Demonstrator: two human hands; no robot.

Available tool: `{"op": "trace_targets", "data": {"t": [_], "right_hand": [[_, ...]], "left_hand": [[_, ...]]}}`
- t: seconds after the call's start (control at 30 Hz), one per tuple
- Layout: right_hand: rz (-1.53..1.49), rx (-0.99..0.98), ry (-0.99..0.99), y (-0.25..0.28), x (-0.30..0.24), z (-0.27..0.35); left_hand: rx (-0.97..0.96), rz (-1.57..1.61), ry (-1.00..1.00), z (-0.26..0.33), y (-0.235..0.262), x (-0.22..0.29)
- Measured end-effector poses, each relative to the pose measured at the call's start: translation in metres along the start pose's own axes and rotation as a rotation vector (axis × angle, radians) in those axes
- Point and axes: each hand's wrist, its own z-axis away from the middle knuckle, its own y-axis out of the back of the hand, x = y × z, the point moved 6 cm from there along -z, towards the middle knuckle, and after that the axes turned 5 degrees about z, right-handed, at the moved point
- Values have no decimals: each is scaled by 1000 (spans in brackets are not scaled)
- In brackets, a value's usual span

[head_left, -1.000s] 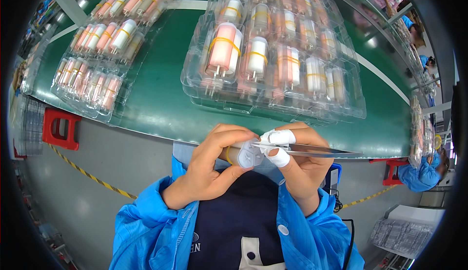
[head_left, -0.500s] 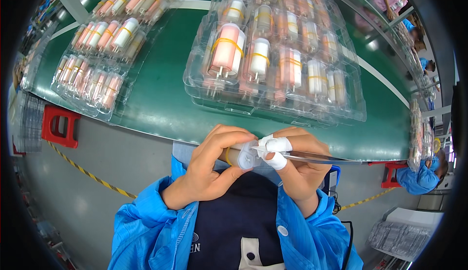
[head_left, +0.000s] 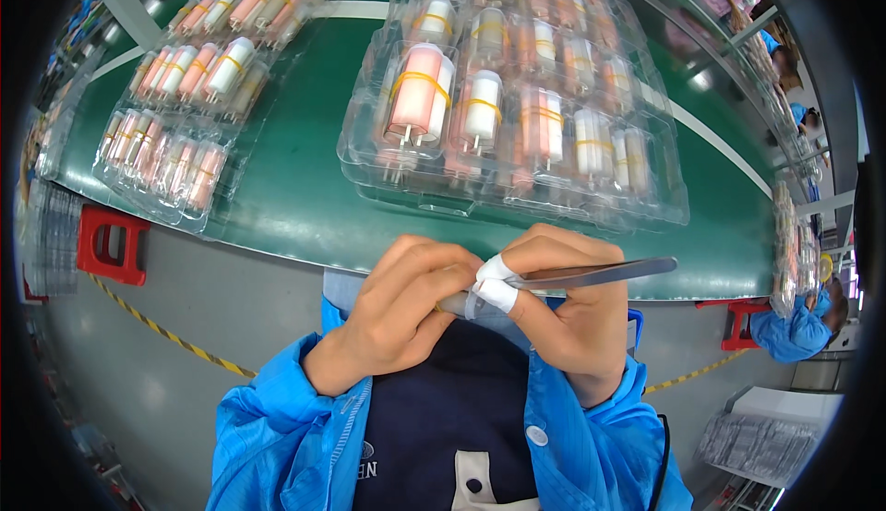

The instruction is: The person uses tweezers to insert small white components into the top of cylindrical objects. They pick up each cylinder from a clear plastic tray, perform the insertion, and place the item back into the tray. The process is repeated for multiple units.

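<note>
My left hand [head_left: 392, 312] is closed around a small translucent cylinder [head_left: 472, 306], which is mostly hidden by the fingers. My right hand [head_left: 577, 322] pinches metal tweezers [head_left: 604, 275]; white wraps cover its thumb and index fingertips. The tweezers' broad end points right, while their tips are hidden at the cylinder's end, where both hands meet. Beyond the hands, a stack of clear plastic trays [head_left: 434, 186] stands on the green table [head_left: 286, 169]. Pink and white cylinders [head_left: 416, 94] bound with yellow bands sit in the tray pockets.
More clear trays with banded cylinders [head_left: 185, 72] lie at the table's left. Red stools [head_left: 113, 243] [head_left: 740, 324] stand on either side. A co-worker in blue [head_left: 798, 331] is at the right, near a stack of trays [head_left: 752, 446]. Yellow-black tape [head_left: 175, 331] marks the floor.
My right hand has turned, swinging the tweezers' broad end upward. The cylinder has tipped, so its round end no longer faces up and less of it shows between my hands.
</note>
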Motion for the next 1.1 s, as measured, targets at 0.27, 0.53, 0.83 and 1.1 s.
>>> {"op": "trace_targets", "data": {"t": [0.27,0.53,0.83,1.1], "right_hand": [[-433,302,-85,6,22,10],[-615,356,-99,-1,27,24],[-588,278,-71,-7,24,21],[-417,246,1,-3,24,19]], "left_hand": [[115,443,336,6,3,-13],[54,830,522,14,-6,-20],[14,894,585,14,-9,-17],[38,825,545,15,-10,-20]]}}
